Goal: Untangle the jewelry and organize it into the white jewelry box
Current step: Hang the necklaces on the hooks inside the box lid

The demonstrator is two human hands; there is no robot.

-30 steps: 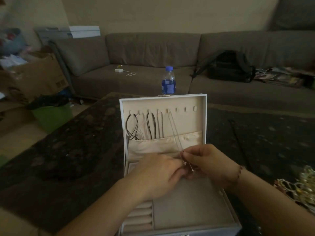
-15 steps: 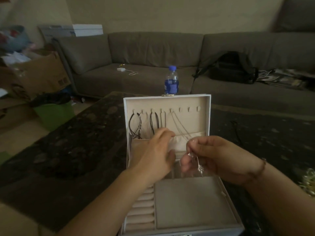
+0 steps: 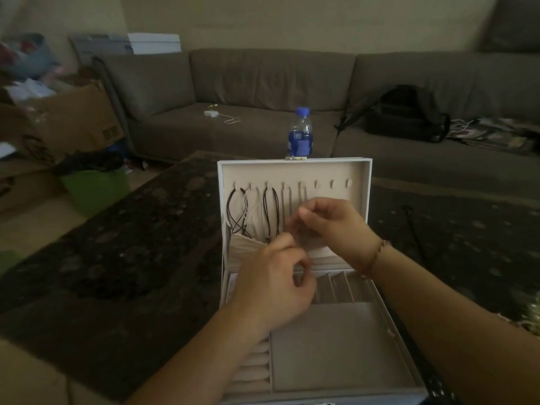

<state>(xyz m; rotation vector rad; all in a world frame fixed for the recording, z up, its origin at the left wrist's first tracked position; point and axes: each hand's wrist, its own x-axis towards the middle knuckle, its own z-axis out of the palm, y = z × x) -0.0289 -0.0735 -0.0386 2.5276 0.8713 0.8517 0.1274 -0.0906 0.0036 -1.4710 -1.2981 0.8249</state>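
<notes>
The white jewelry box (image 3: 368, 182) stands open on the dark table, its lid upright. Black and white cord necklaces (image 3: 239, 211) hang from the lid's left hooks into a fabric pocket (image 3: 245, 252). A thin chain (image 3: 302, 192) hangs from the fifth hook. My right hand (image 3: 336, 226) pinches the chain's lower end in front of the lid. My left hand (image 3: 277, 285) is just below it, fingers curled, pinching the pocket's top edge. The pendant is hidden between my fingers. The box's tray (image 3: 327, 346) holds ring rolls and one large compartment.
A blue-capped water bottle (image 3: 300, 135) stands behind the lid. A tangled jewelry pile (image 3: 531, 312) lies at the right edge of the table (image 3: 117, 244). A black cord (image 3: 410, 226) lies right of the box. Behind are a couch, a backpack (image 3: 406, 115) and a green bin (image 3: 93, 190).
Both hands rose from over the tray to the lid. My right hand carried the chain's end up and left to the pocket; my left hand took hold of the pocket's edge.
</notes>
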